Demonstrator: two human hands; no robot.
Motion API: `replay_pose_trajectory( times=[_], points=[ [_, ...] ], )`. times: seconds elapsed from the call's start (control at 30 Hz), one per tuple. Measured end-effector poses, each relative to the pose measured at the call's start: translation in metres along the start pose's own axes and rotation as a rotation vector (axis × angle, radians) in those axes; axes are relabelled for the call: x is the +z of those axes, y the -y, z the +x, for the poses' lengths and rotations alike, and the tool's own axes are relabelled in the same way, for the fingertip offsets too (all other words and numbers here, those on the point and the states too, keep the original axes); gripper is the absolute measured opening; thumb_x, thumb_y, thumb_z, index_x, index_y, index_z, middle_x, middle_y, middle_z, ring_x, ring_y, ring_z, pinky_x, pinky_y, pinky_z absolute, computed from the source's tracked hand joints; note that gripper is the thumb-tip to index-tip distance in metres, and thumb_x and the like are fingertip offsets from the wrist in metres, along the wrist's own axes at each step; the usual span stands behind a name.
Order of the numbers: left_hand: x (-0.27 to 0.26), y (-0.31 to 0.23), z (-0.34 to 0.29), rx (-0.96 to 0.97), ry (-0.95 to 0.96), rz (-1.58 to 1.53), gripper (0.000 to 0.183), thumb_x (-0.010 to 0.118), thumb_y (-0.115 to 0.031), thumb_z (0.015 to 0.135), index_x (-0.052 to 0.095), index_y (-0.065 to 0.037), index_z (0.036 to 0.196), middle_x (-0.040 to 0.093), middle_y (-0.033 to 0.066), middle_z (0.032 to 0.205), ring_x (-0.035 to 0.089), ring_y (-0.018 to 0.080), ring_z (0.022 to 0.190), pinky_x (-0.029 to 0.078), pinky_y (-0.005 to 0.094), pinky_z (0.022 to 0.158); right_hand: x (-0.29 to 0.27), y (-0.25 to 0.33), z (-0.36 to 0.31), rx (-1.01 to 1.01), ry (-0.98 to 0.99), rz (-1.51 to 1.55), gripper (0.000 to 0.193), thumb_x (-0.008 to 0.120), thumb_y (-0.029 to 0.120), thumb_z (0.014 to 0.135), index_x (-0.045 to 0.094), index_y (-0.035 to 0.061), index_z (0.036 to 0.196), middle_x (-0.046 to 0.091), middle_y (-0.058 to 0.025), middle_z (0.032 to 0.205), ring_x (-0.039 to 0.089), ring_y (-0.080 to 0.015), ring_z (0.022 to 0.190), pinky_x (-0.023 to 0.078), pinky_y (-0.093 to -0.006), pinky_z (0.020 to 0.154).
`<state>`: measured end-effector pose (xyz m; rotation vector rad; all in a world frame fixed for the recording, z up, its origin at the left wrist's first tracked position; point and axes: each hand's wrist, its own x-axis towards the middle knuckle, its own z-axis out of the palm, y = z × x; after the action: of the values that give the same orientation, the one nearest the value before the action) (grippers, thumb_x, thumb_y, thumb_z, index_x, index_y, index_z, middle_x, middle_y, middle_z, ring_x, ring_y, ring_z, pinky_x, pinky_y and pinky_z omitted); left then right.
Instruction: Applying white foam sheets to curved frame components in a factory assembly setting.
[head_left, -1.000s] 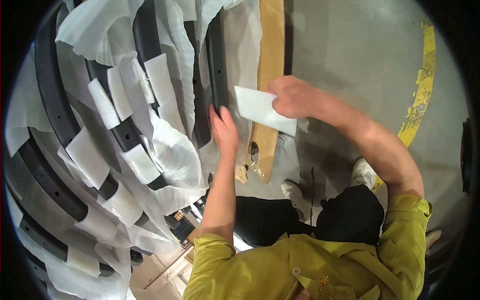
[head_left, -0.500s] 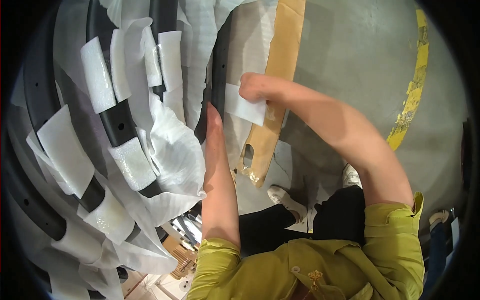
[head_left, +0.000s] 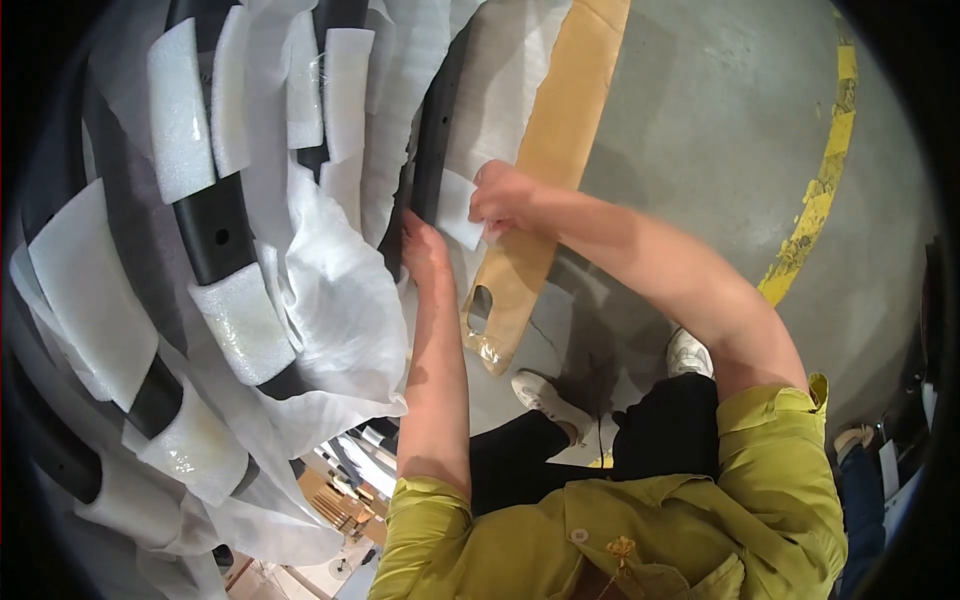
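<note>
A long black bar (head_left: 436, 110) stands at the right end of the rack of bars, beside a brown cardboard strip. My left hand (head_left: 426, 250) is at its lower stretch, fingers pressed together against its left side and partly hidden. A white foam sheet (head_left: 459, 208) sticks out from the bar's right side. My right hand (head_left: 502, 196) pinches the outer edge of this sheet with bent fingers, over the cardboard strip (head_left: 560, 130). Crumpled white wrapping (head_left: 340, 300) hangs just left of my left forearm.
To the left, several curved black bars (head_left: 212, 235) carry white foam pieces (head_left: 243, 323), with thin white sheeting between them. A worn yellow line (head_left: 822, 190) runs along the grey floor (head_left: 720, 110) at right. Part of another person's leg (head_left: 862, 500) shows at lower right.
My right hand has drawn in slightly toward the bar with the foam sheet, and less of the sheet shows. The left hand's fingers have bent more. The whole view has shifted a little.
</note>
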<state>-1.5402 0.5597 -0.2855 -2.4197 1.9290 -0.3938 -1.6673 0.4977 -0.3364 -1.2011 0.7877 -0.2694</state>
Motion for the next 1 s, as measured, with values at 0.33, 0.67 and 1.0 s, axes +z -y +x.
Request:
replay_pose_trajectory(
  times=[0.33, 0.67, 1.0],
  points=[
    [-0.037, -0.041, -0.025, -0.518, -0.096, -0.679, 0.035, 0.041, -0.024, 0.089, 0.050, 0.006, 0.105, 0.056, 0.0192, 0.098, 0.052, 0.0266, 0.087, 0.038, 0.0316, 0.081, 0.018, 0.022, 0.009, 0.410, -0.195, 0.445, 0.010, 0.056, 0.000, 0.061, 0.053, 0.0005, 0.051, 0.050, -0.0131, 0.048, 0.049, -0.0187, 0.040, 0.035, -0.0319, 0.034],
    [-0.034, -0.014, -0.044, -0.041, -0.117, -0.654, 0.024, 0.041, -0.016, 0.088, 0.053, -0.001, 0.102, 0.054, 0.0179, 0.107, 0.052, 0.0317, 0.097, 0.042, 0.0356, 0.081, 0.014, 0.015, 0.015, 0.266, -0.074, 0.553, 0.016, 0.043, -0.001, 0.070, 0.055, -0.0045, 0.060, 0.055, -0.0206, 0.056, 0.050, -0.0216, 0.040, 0.031, -0.0325, 0.030],
    [-0.019, -0.007, -0.034, 0.016, -0.127, -0.448, 0.019, 0.046, -0.011, 0.085, 0.051, -0.001, 0.100, 0.051, 0.0180, 0.108, 0.050, 0.0335, 0.097, 0.041, 0.0395, 0.082, -0.001, 0.034, -0.009, 0.315, 0.090, 0.690, 0.033, 0.043, -0.005, 0.075, 0.043, -0.0096, 0.107, 0.056, -0.0156, 0.083, 0.061, -0.0200, 0.067, 0.049, -0.0276, 0.055]
  ],
)
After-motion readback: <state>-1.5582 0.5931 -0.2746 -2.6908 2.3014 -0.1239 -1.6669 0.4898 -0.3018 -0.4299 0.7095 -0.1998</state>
